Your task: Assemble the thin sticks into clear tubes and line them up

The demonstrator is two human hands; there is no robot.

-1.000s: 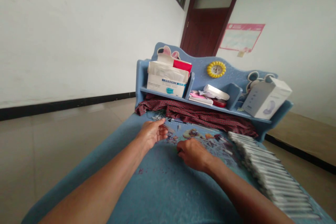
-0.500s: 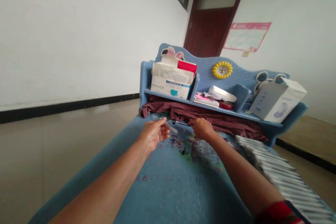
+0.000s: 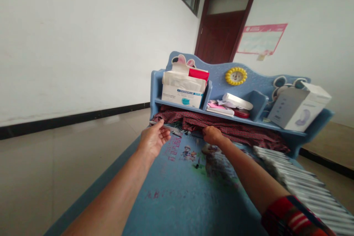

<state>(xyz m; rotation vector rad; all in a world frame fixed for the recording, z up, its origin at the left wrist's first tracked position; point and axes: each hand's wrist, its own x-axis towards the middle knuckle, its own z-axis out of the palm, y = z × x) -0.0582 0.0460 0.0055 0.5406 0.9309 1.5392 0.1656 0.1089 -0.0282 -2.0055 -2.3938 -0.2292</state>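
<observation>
My left hand (image 3: 155, 139) is above the left side of the blue desk (image 3: 177, 210), thumb and fingers pinched on a thin, clear plastic strip (image 3: 174, 130). The strip points right and its exact kind does not show. Close to the back shelf, my right hand (image 3: 212, 135) is closed, knuckles up. A thin dark thing (image 3: 197, 134) lies at its fingertips; whether the fingers grip it is hidden. Behind both hands, a red checked cloth (image 3: 232, 129) is bunched under the shelf. Long, thin silvery-white pieces (image 3: 304, 180) lie side by side at the desk's right.
On the blue shelf stand an open mask box (image 3: 181, 96), papers (image 3: 219, 109), a round red tin (image 3: 241, 113) and a white box (image 3: 300, 108). A yellow flower-shaped clock (image 3: 236, 76) is on the backboard. A white wall (image 3: 77, 44) rises at left.
My left hand has shifted left, away from my right hand, with the clear strip. My right hand stays closed near the cloth. The view has tilted slightly.
</observation>
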